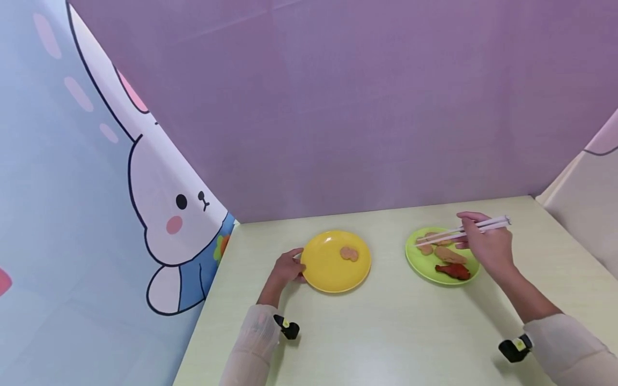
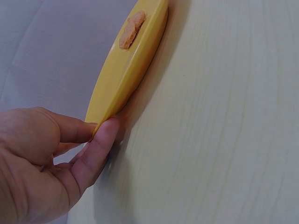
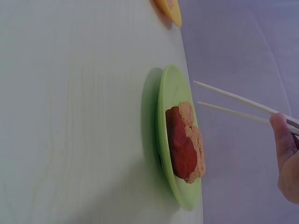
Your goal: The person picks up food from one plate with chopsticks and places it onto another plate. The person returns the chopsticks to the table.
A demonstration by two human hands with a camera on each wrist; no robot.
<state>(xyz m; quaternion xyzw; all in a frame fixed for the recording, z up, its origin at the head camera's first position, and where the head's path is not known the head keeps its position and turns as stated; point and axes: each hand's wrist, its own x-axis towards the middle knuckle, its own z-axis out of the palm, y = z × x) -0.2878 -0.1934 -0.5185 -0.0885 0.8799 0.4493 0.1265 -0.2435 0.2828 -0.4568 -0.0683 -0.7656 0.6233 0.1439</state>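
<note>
My left hand (image 1: 288, 267) pinches the left rim of a yellow plate (image 1: 328, 273), thumb on one side and fingers on the other in the left wrist view. One tan nugget-like piece (image 1: 349, 253) lies on that plate. In my right hand (image 1: 491, 247) is a pair of pale chopsticks (image 1: 487, 225), their tips parted over a green plate (image 1: 419, 266). Nothing sits between the tips; the right wrist view has them above the food. On the green plate are several tan fried pieces (image 1: 449, 255) and a red-brown drumstick (image 1: 454, 271).
Both plates stand on a pale wood-grain table (image 1: 386, 332). A purple cloth wall (image 1: 362, 118) rises behind its back edge. At the left hangs a blue cloth (image 1: 63, 214) with a cartoon rabbit (image 1: 169, 182). Small black devices (image 1: 514, 348) are worn at the wrists.
</note>
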